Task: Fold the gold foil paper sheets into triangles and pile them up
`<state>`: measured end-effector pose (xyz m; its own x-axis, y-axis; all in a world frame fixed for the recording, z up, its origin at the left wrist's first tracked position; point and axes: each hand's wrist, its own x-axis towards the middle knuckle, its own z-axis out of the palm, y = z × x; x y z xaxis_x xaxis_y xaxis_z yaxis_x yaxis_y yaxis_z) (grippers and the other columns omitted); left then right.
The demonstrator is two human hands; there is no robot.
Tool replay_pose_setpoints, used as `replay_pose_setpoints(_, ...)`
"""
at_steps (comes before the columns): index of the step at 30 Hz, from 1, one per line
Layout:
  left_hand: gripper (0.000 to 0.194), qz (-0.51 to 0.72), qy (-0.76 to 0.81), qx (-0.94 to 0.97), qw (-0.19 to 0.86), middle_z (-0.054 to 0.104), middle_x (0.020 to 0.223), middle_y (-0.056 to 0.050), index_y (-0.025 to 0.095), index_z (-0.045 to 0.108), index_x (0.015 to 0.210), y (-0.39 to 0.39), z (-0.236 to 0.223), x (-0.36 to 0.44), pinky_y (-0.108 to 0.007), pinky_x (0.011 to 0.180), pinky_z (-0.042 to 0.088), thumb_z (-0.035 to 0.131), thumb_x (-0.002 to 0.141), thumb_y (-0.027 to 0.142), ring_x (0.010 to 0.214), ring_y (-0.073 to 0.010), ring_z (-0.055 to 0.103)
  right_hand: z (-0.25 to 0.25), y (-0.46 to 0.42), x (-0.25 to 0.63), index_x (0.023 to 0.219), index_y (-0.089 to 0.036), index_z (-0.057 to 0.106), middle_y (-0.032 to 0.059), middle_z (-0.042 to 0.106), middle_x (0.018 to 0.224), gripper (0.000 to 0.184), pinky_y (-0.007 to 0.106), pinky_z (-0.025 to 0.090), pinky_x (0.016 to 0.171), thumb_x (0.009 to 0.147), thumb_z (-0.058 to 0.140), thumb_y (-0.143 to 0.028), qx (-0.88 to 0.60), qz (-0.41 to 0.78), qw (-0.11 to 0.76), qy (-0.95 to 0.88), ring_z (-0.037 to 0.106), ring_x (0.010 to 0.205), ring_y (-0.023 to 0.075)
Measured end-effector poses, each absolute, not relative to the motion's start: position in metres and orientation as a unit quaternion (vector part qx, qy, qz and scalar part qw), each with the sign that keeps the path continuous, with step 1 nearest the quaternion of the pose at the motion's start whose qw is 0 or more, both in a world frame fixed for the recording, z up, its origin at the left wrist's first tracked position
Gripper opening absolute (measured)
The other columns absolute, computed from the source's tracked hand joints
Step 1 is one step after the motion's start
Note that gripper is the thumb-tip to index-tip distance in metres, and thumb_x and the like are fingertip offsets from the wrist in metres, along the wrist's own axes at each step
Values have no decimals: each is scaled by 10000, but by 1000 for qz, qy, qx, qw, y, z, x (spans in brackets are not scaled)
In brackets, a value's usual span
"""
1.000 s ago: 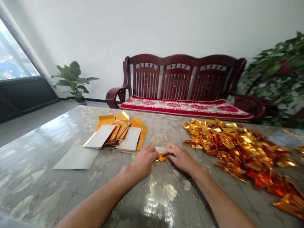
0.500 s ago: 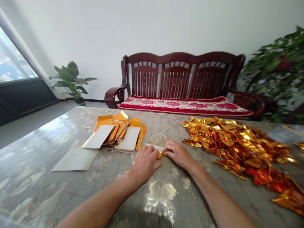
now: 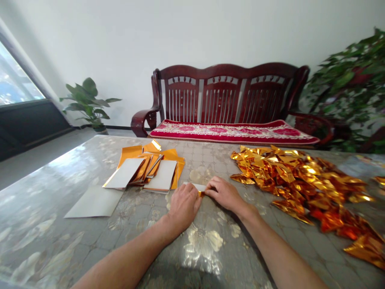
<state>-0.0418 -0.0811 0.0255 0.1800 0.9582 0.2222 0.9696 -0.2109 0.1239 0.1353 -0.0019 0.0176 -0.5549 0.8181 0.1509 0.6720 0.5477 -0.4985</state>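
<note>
A sheet of gold foil paper (image 3: 199, 187), white on its back, lies on the table between my hands, with a small strip of its gold side showing. My left hand (image 3: 184, 204) is closed over its left part, fingers curled and hiding much of it. From the right, my right hand (image 3: 224, 194) pinches the paper's near right edge between thumb and fingers. To the left of my hands lies a loose pile of gold-and-white foil sheets (image 3: 161, 174). One pale sheet (image 3: 93, 202) rests flat nearer to me.
A large heap of folded gold foil pieces (image 3: 288, 172) covers the right side of the patterned table (image 3: 129, 249), with reddish ones near its front. Clear plastic (image 3: 357, 165) lies behind it. Beyond the table stand a wooden bench (image 3: 222, 94) and potted plants (image 3: 90, 102).
My left thumb has drawn in against the paper, and less of its gold side shows. Both hands stay in nearly the same place. The view has shifted slightly.
</note>
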Motion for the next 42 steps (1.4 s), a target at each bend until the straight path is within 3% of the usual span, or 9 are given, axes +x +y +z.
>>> replay_pose_setpoints(7, 55, -151, -635, -758, 16, 609, 924, -22, 209, 559, 924, -84, 26, -40, -315, 791, 425, 565, 899, 257, 913, -205, 562, 20, -6, 131, 807, -242, 677, -4, 636, 921, 101, 250, 354, 702, 849, 625, -318, -460, 177, 174, -852, 580, 882, 150)
replay_pose_setpoints(14, 205, -126, -605, -786, 11, 613, 995, -16, 280, 604, 1074, -87, 26, -38, -288, 792, 446, 415, 995, 288, 955, -187, 582, 21, -7, 128, 795, -241, 667, -5, 637, 906, 86, 244, 332, 670, 829, 633, -312, -485, 166, 174, -841, 574, 858, 149)
replay_pose_setpoints(21, 257, -73, -596, -800, 13, 624, 1074, -42, 271, 617, 1139, -86, 21, -40, -307, 750, 489, 405, 995, 261, 957, -203, 601, 19, -7, 129, 784, -237, 679, 0, 640, 901, 93, 236, 342, 666, 819, 642, -315, -490, 188, 187, -831, 574, 846, 147)
replay_pose_setpoints(28, 231, -20, -600, -799, 15, 622, 1064, -70, 190, 613, 1039, -88, 27, -37, -329, 713, 526, 432, 925, 104, 931, -229, 620, 8, 5, 138, 816, -203, 700, 30, 647, 903, 122, 247, 396, 728, 834, 579, -210, -475, 234, 248, -811, 591, 838, 153)
replay_pose_setpoints(32, 235, -20, -598, -801, 10, 621, 1055, -73, 191, 608, 1036, -87, 29, -37, -326, 718, 530, 419, 925, 103, 926, -228, 623, 4, 4, 139, 813, -218, 714, 18, 652, 889, 160, 244, 406, 708, 777, 586, -130, -472, 236, 273, -804, 592, 807, 150)
replay_pose_setpoints(42, 224, -18, -595, -803, 20, 599, 1082, -71, 214, 582, 1086, -89, 25, -39, -313, 741, 518, 422, 947, 143, 934, -213, 607, 4, -6, 138, 835, -245, 737, 9, 666, 914, 163, 248, 429, 718, 803, 600, -163, -457, 224, 280, -814, 610, 818, 149)
